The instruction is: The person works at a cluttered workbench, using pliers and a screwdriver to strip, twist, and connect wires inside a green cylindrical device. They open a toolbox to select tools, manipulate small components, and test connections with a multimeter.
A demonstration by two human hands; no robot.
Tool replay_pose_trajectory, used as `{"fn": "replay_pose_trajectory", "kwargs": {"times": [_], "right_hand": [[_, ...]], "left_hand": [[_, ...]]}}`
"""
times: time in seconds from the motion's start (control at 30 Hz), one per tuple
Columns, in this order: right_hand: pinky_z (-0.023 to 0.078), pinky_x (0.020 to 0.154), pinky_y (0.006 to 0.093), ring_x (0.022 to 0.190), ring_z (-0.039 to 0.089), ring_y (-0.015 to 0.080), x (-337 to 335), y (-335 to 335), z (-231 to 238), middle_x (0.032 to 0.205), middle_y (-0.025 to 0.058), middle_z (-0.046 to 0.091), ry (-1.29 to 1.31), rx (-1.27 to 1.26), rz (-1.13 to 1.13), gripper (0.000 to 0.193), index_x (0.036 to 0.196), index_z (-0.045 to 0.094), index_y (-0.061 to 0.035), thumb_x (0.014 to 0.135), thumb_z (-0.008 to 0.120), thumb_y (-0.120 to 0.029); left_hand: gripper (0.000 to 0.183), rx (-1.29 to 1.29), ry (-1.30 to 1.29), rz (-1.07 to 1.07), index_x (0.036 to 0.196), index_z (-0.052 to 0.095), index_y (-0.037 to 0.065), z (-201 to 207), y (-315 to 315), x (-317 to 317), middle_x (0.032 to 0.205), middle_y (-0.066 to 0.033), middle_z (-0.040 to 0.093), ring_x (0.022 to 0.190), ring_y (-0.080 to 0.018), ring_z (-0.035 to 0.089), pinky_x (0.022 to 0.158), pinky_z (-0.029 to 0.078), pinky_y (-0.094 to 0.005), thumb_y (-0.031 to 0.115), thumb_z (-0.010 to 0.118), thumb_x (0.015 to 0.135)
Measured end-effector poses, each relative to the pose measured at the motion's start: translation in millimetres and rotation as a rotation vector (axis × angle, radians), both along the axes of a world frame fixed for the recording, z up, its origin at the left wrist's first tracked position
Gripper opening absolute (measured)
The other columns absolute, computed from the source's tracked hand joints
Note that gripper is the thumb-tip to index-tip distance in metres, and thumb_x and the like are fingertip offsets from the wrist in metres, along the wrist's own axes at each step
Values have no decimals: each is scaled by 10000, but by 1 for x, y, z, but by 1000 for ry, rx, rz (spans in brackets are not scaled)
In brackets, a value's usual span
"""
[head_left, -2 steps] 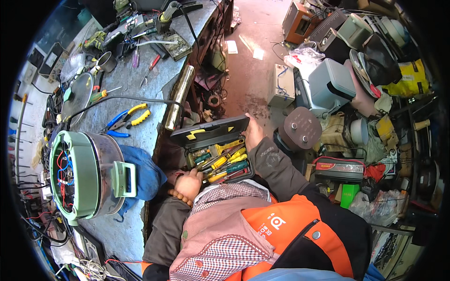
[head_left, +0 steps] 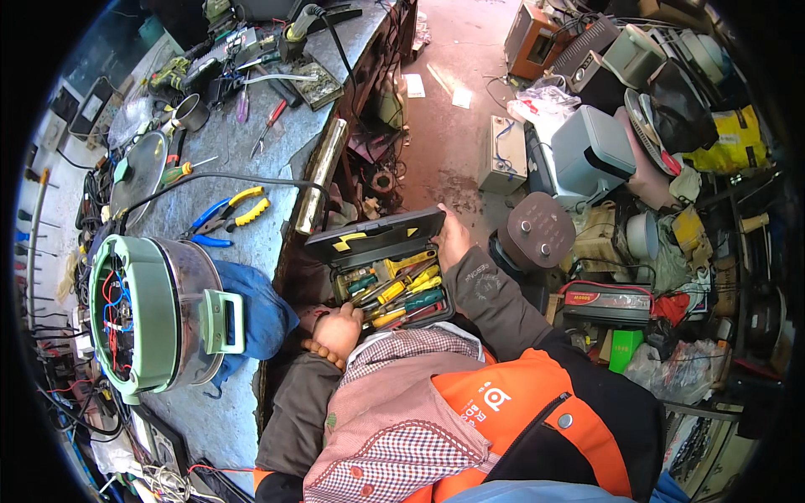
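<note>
An open black toolbox [head_left: 375,237] rests at my lap, its lid tilted up on the far side. Screwdrivers [head_left: 392,292] with yellow and green handles fill it. My right hand [head_left: 454,238] grips the right end of the lid, thumb on top. At the near left corner of the box, my left hand [head_left: 337,329] has its fingers curled against the edge; some fingertips are hidden. To the left, a light green electric pot [head_left: 151,314] with a clear body lies on its side, red and blue wires showing in its uncovered base.
On the workbench [head_left: 268,159] lie yellow-and-blue pliers [head_left: 226,216], a blue cloth [head_left: 251,306] under the pot and a black cable [head_left: 243,174]. A brown round-topped appliance [head_left: 537,228] stands close to my right arm. Piled appliances and a grey bin-like box [head_left: 594,151] crowd the right side.
</note>
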State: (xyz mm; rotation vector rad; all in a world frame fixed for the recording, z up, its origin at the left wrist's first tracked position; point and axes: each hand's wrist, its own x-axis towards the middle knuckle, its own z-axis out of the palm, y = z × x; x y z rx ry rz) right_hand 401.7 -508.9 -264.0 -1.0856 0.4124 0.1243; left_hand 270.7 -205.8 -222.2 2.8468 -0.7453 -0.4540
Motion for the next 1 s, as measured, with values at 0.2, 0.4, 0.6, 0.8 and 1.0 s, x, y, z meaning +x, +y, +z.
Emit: {"fn": "replay_pose_trajectory", "kwargs": {"times": [0.2, 0.4, 0.6, 0.8, 1.0], "right_hand": [[427, 1031, 429, 1180, 645, 201, 5, -3, -16, 1221, 11, 739, -5, 42, -43, 386, 1245, 708, -145, 1142, 542, -478], [434, 1044, 419, 1155, 654, 208, 0, -14, -14, 1219, 42, 753, -57, 116, 68, 396, 1271, 714, -92, 1136, 539, -421], [467, 1118, 429, 1215, 649, 252, -13, -27, 9, 1284, 114, 737, -105, 225, 264, 407, 1296, 700, -9, 1048, 601, -316], [499, 1163, 496, 1361, 611, 362, -46, -34, 6, 1485, 237, 598, 127, -89, 314, 834, 1645, 401, -26, 887, 738, -119], [550, 1120, 511, 1264, 688, 327, -53, -18, 15, 1383, 179, 704, 112, 137, 578, 648, 1498, 569, -14, 880, 755, -60]], "left_hand": [[289, -228, -40, 94, 1139, 647, 48, -1, 7, -2, 1082, -183, 657, 923, -425, 716, 775, 608, -523, 156, 707, 878], [256, -669, 28, 286, 1182, 663, 21, 50, 10, -15, 1006, -232, 716, 858, -413, 735, 759, 594, -460, 155, 745, 980], [268, -728, -349, 196, 1033, 692, -3, 175, 24, -67, 779, -156, 670, 656, -354, 665, 610, 532, -427, 85, 847, 833], [281, -1250, -418, 706, 1225, 629, -29, 221, 126, -164, 959, -147, 687, 777, -223, 664, 716, 571, -343, 172, 650, 1030], [259, -1224, -850, 863, 1243, 622, -33, 198, 176, -153, 1107, -116, 638, 966, -205, 683, 847, 606, -288, 177, 567, 1101]]}}
